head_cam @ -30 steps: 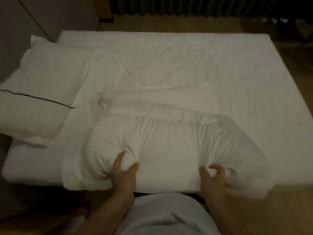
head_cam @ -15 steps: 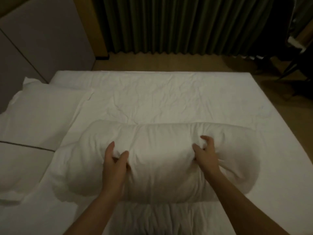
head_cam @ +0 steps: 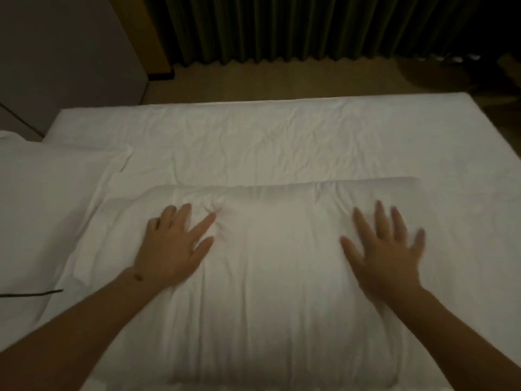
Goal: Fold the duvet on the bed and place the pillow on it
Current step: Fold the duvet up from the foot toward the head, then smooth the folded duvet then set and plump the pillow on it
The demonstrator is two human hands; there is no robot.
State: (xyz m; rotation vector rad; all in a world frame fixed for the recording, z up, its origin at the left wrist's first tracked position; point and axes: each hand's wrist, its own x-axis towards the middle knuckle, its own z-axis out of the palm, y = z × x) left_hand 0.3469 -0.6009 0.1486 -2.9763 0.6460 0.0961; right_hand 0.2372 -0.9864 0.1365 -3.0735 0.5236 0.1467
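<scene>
My left hand (head_cam: 172,246) & right hand (head_cam: 387,249) lie flat, fingers spread, gripping nothing, on the folded duvet (head_cam: 276,277) mid-bed (head_cam: 282,136), w/ pillow (head_cam: 48,198) at left edge.

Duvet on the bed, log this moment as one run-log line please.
duvet: folded, lying on bed | left hand: open, flat on duvet | right hand: open, blurred | pillow: left, not yet placed

One head-worn wide-angle view, looking forward and down from the near side of the bed (head_cam: 282,131), close over outstretched arms, facing dark curtains (head_cam: 282,26) across the floor beyond.
</scene>
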